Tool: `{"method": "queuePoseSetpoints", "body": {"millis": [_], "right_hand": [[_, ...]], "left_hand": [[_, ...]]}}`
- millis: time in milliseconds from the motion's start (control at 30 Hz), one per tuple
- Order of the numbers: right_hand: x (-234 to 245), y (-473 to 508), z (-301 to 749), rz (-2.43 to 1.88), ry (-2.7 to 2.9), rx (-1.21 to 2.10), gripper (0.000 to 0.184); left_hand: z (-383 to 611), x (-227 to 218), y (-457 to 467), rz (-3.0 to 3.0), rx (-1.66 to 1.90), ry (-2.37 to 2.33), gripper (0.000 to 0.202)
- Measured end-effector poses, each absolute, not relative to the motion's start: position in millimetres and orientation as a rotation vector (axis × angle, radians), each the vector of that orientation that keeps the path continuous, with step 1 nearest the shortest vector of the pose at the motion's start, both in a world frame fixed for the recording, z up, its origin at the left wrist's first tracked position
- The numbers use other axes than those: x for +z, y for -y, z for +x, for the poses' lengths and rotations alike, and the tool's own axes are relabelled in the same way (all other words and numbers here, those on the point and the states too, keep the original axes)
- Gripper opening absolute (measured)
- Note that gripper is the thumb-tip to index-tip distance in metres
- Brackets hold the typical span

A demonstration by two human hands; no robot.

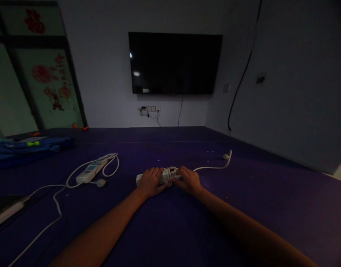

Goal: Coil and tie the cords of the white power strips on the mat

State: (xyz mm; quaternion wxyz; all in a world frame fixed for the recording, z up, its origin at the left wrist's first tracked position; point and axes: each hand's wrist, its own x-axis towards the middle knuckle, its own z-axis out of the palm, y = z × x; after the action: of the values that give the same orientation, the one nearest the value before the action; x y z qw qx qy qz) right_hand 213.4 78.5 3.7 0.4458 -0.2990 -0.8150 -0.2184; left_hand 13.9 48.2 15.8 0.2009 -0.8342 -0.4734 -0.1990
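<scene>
A white power strip (166, 174) lies on the dark purple floor mat (242, 193) in front of me. My left hand (150, 181) is closed over its left half, fingers curled on top. My right hand (189, 179) grips its right end, fingers pinched near the red switch. The strip's white cord (212, 168) runs to the right and ends in a plug (226, 156) lying on the mat.
A second white power strip (91, 171) with a looped cord and plug lies to the left. Another cord (57, 205) trails toward the near left. Blue fabric (28, 148) sits far left. A black TV (174, 63) hangs on the wall above wall sockets (149, 109).
</scene>
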Motion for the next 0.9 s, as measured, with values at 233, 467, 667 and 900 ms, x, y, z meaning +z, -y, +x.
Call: {"method": "queuePoseSetpoints", "body": {"millis": [233,467,667,900], "right_hand": [[7,-77,214,-0.745,2.070,-0.379,0.028],[7,-65,211,-0.782,2.125,-0.311,0.040],[7,-63,211,-0.795,2.133,-0.280,0.032],[6,-64,212,-0.765,2.111,-0.317,0.032]], "left_hand": [[14,19,-43,-2.353,-0.538,1.278,0.070],[16,15,-42,-2.309,-0.597,1.270,0.070],[15,12,-43,-2.328,-0.638,1.240,0.070],[16,14,-41,-2.335,-0.611,1.268,0.077]]}}
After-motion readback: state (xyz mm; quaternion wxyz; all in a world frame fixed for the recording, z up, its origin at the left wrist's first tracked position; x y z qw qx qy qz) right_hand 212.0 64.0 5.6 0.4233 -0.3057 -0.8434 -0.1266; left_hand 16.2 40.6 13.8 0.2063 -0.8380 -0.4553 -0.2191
